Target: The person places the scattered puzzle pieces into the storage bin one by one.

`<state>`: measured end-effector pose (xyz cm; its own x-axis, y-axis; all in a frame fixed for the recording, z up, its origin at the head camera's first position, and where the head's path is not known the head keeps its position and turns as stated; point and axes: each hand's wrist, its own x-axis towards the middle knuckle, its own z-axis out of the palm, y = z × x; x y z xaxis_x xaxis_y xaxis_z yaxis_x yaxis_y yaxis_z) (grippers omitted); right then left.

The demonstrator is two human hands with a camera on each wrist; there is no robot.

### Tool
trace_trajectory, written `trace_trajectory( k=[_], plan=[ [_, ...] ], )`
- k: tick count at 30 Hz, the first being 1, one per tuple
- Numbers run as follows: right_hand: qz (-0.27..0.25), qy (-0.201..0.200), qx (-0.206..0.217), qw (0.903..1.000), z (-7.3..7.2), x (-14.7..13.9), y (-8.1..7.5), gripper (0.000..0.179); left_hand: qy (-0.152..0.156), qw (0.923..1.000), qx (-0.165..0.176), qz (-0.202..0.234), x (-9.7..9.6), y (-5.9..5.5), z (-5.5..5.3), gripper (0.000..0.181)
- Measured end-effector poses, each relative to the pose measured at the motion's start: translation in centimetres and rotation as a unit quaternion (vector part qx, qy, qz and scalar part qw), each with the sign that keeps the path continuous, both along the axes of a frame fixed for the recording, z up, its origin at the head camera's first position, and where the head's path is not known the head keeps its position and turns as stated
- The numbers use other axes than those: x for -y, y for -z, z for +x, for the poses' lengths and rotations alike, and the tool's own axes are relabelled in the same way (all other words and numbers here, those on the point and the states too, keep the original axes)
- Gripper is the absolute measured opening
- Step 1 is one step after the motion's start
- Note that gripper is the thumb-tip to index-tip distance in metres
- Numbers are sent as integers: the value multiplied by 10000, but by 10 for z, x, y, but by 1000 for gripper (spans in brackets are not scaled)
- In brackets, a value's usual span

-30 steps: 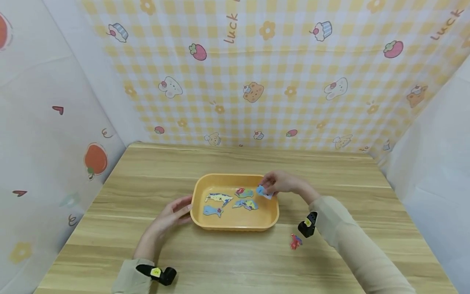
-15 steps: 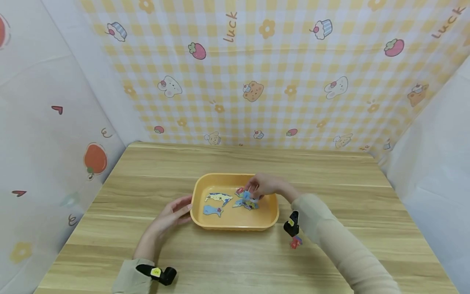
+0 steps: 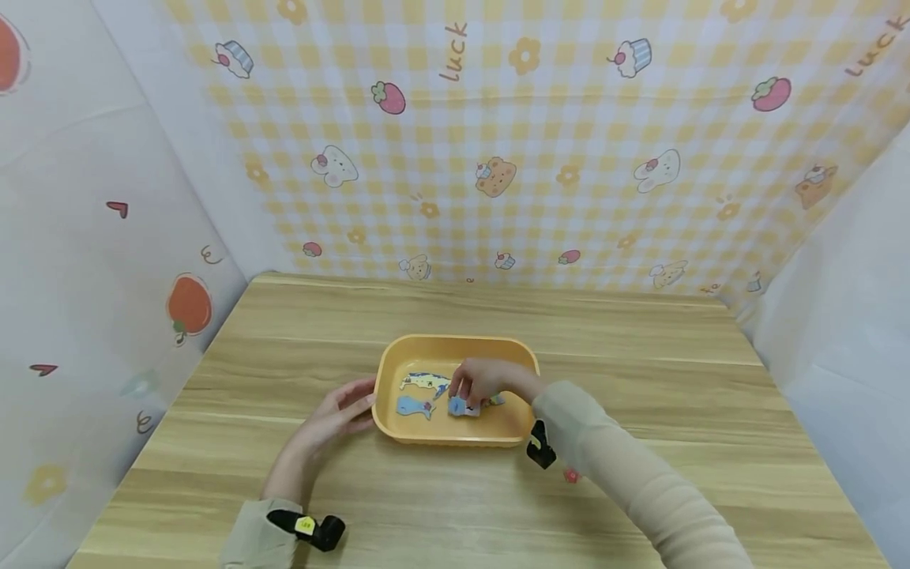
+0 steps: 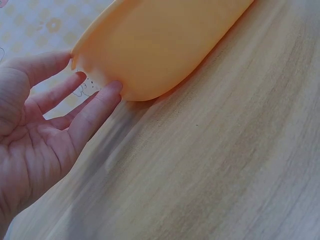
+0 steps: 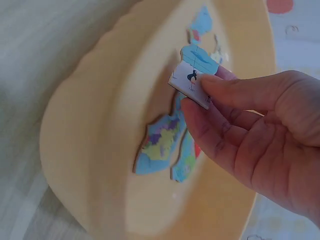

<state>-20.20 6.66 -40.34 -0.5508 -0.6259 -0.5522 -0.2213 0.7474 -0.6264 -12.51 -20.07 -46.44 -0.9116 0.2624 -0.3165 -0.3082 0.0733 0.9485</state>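
My right hand [image 3: 486, 379] is over the yellow tray [image 3: 455, 441], pinching a blue and white puzzle piece [image 5: 191, 75] between thumb and fingers. The piece bears a small black bird print and is held above the tray floor. Beyond it lie a light-blue piece [image 3: 414, 406] and a cream piece [image 3: 423, 381] with blue edges. Under the hand, a yellow-purple map piece [image 5: 161, 140] and a green-blue piece [image 5: 186, 159] show in the right wrist view. My left hand [image 3: 340, 412] touches the tray's left end from outside, its fingers spread and loosely extended.
On the wooden tabletop [image 3: 426, 514], a red piece [image 3: 572, 476] lies right of the tray, partly hidden by the right sleeve [image 3: 604, 442]. A checked cloth [image 3: 455, 174] hangs behind the table, with white cloth at both sides.
The right hand has carried the blue and white puzzle piece leftward from the tray's right end to its middle, now covering other pieces there. The left hand stays at the tray's end.
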Motion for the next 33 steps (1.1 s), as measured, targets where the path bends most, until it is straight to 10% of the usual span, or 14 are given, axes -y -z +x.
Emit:
trace_trajectory(
  k=[22, 33],
  plan=[
    [-821, -154, -780, 9934, 8, -24, -1, 25, 1, 10000, -19, 75, -1, 3, -1, 61],
    [-1185, 745, -915, 9859, 4, -81, -22, 28, -47, 10000, 26, 26, 0, 1, 0, 62]
  ],
)
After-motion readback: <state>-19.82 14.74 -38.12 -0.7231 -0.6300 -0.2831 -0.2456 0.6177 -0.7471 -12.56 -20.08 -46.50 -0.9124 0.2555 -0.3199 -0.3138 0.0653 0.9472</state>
